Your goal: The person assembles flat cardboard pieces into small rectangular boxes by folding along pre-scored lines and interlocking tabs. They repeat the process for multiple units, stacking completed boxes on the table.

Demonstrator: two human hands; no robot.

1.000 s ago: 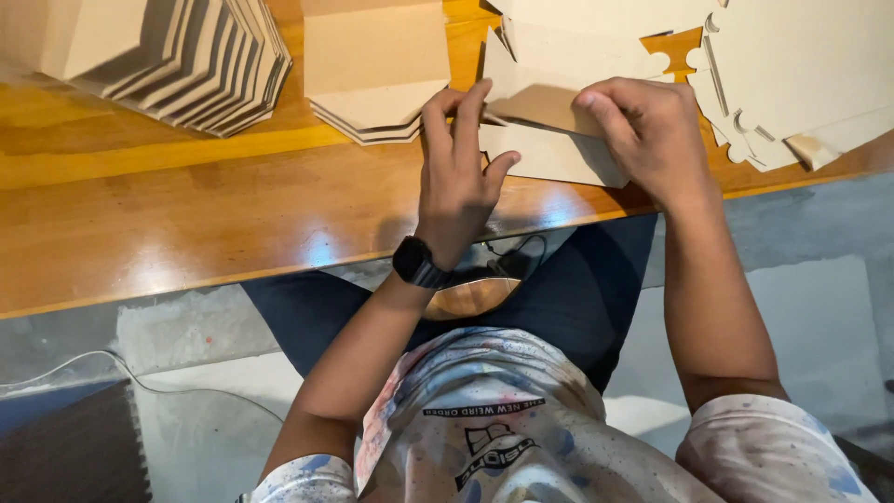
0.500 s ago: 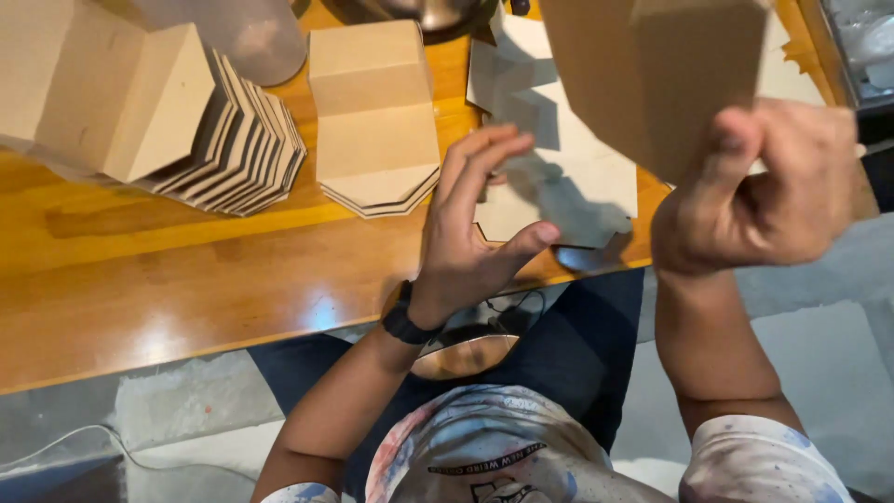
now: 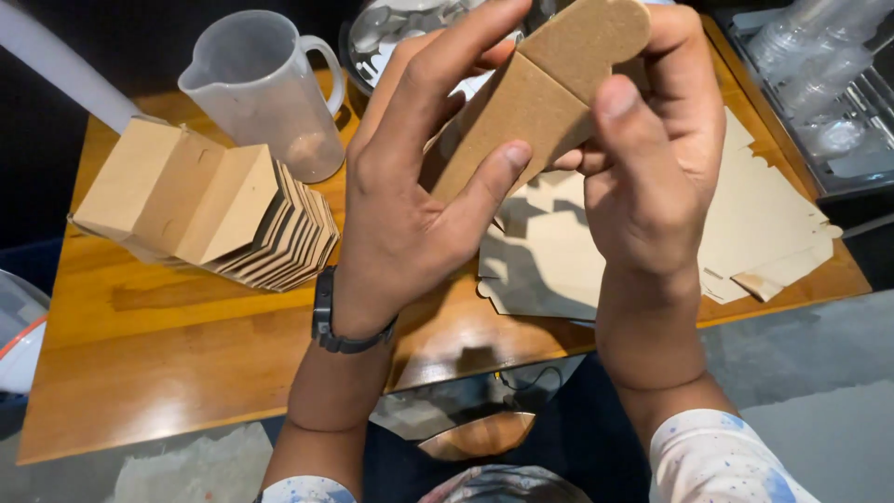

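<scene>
Both hands hold one brown cardboard box blank (image 3: 545, 88), folded along a crease, lifted close to the camera above the wooden table (image 3: 168, 373). My left hand (image 3: 414, 196), with a black watch on the wrist, grips its left side with fingers spread behind and thumb in front. Gripping its right side is my right hand (image 3: 652, 177), thumb pressed on the front face. Below them lies a pile of flat cardboard blanks (image 3: 745, 224) on the table.
A nested stack of folded cardboard boxes (image 3: 214, 210) lies at the left of the table. A clear plastic measuring jug (image 3: 265, 88) stands behind it. A tray with clear plastic cups (image 3: 819, 84) is at the far right. A metal bowl (image 3: 391, 33) sits at the back.
My right hand lifted a cardboard blank off the pile. My left hand left the table and joined it on the blank. Both hands are now raised close to the camera.
</scene>
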